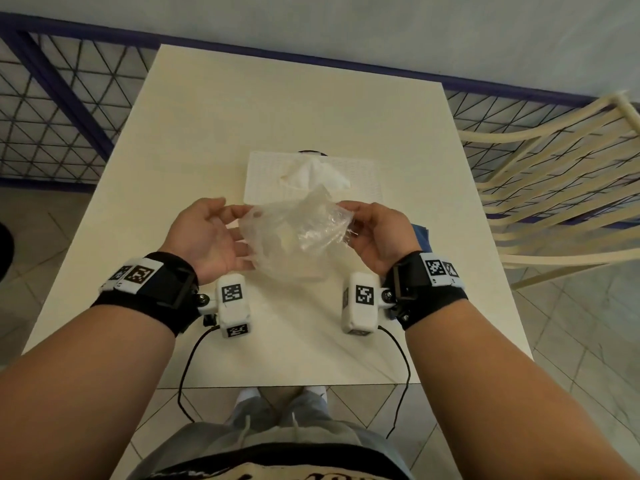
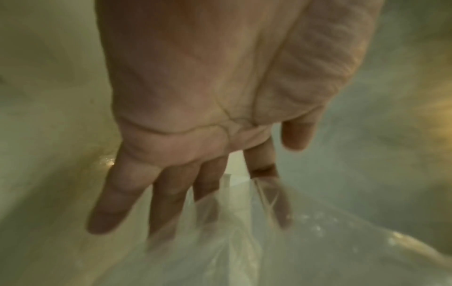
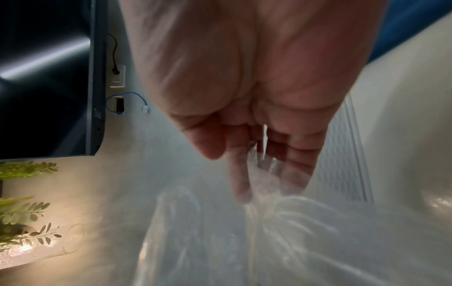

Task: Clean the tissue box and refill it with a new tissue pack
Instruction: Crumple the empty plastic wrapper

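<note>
The white ribbed tissue box [image 1: 360, 174] lies flat on the table behind my hands, and a white tissue [image 1: 313, 174] sticks up from its top. Just above the table I hold a crumpled clear plastic wrapper [image 1: 298, 237] between both hands. My left hand [image 1: 239, 233] is palm-up with straight fingers that touch the wrapper's left side; in the left wrist view the wrapper [image 2: 232, 241] drapes over the fingertips of this hand [image 2: 195, 212]. My right hand [image 1: 349, 220] pinches the wrapper's right edge between thumb and fingers [image 3: 242, 185]. The box's ribbed side [image 3: 342, 154] shows beyond that hand.
The cream table [image 1: 207, 133] has a blue cloth [image 1: 420, 233] lying behind my right wrist. A cream slatted chair [image 1: 554, 185] stands to the right. A blue railing with wire mesh [image 1: 62, 116] runs along the left and far sides.
</note>
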Tool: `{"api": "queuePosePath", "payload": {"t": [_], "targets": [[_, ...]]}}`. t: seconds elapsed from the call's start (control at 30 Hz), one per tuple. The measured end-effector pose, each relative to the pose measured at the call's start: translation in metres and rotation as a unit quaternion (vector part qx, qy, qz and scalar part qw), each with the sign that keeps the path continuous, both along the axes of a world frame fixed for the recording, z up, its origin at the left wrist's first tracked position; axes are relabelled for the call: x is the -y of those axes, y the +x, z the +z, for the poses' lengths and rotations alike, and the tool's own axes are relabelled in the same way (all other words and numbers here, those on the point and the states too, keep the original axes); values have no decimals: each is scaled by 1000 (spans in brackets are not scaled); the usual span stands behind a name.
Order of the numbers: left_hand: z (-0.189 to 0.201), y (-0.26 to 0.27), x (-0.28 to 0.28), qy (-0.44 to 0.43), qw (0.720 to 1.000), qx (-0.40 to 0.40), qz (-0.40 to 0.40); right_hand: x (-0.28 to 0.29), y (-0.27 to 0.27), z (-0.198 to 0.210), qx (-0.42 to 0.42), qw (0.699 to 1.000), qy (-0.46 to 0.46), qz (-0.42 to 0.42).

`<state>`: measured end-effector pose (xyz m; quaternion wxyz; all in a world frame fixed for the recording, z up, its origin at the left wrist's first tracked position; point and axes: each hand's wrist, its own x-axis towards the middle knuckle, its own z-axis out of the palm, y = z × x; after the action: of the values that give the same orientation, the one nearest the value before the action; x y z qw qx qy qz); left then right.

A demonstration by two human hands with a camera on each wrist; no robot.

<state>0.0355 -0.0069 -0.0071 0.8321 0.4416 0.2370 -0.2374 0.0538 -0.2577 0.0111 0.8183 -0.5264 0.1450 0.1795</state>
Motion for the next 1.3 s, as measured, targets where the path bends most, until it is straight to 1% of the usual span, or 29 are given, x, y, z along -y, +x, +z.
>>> {"api": "queuePosePath", "payload": {"t": [0.03,0.1,0.17,0.23,0.33,0.4,0.47,0.53,0.6,0.63,0.7,0.8,0.83,0.87,0.97,1.07,1.13,1.23,1.3], "targets": [[-2,0,-2,2,1000,-3,-18,0,1,0,-11,1000,21,-12],[-1,0,0,43,997,19,-57,1,1,2,-16,1000,10,-4],[1,-1,8,114,989,61,-75,0,1,3,0,998,-56,34],[1,-1,15,156,981,101,-58,0,0,1,29,991,-116,52],[6,-3,23,156,977,142,-44,-1,-4,-1,39,983,-168,59],[9,-3,25,173,974,141,-52,-1,-7,0,49,976,-199,80],[8,-1,25,180,975,122,-48,1,-8,0,74,970,-209,98],[7,1,24,151,984,86,-32,5,-8,-2,101,970,-194,110],[8,-1,24,133,989,62,-34,6,-9,-3,117,973,-164,113],[9,-1,25,143,986,67,-49,6,-9,-4,120,975,-154,108],[9,-3,29,160,979,102,-76,4,-10,-2,115,981,-130,87],[8,-3,30,189,968,146,-73,6,-9,3,76,995,-33,52],[7,-3,30,203,963,162,-67,7,-8,5,65,996,-20,53],[8,-3,30,215,958,179,-64,7,-8,6,58,995,-38,68],[9,-4,31,225,949,212,-64,4,-10,4,58,980,-134,135],[11,-4,32,210,957,185,-72,2,-12,4,72,975,-164,130],[11,-4,34,215,956,179,-86,2,-13,6,99,966,-203,127],[13,-5,38,232,946,204,-96,3,-10,0,139,950,-255,116],[12,-3,39,238,943,211,-95,2,-8,-3,134,955,-244,102]]}}
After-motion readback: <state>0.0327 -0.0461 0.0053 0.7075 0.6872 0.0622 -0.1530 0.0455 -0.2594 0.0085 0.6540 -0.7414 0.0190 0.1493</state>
